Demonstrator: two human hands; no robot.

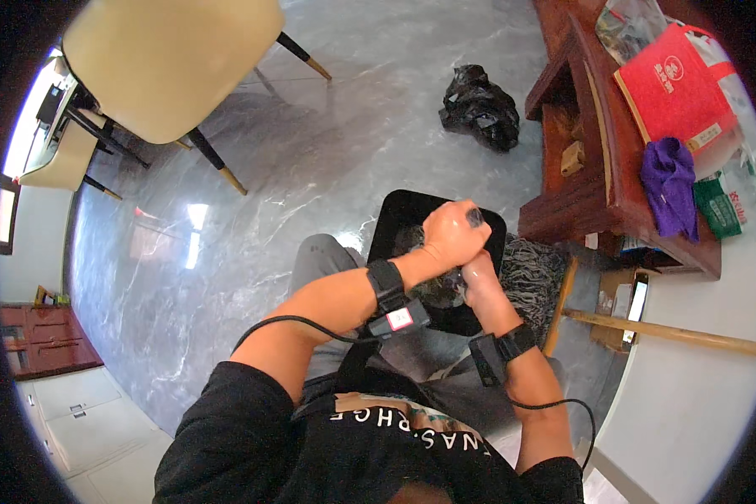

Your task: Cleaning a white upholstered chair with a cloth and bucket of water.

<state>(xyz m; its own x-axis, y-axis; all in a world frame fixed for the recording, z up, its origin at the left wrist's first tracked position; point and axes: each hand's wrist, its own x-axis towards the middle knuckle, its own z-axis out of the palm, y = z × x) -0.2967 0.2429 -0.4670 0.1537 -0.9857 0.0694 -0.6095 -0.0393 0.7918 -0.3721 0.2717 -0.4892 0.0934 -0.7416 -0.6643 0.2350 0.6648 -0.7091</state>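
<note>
Over a black plastic basin (395, 205) on the floor, both my hands are closed, one against the other. My left hand (453, 234) is a wet fist, and a small dark piece of what looks like wet cloth (474, 218) pokes out of its top. Just beneath it, my right hand (479, 283) is curled, with more dark wet material beside its fingers. Most of what they grip is hidden by the hands. Clear, shiny water (438, 293) shows in the basin below. Each wrist wears a strapped black box with a cable.
A black plastic bag (482, 110) lies on the grey marbled floor. At right, a dark wooden cabinet (630, 195) carries a red bag (674, 82) and a purple cloth (670, 183). A shaggy grey mat (532, 283) and a wooden pole (661, 332) lie nearby. A cream chair (176, 63) stands upper left.
</note>
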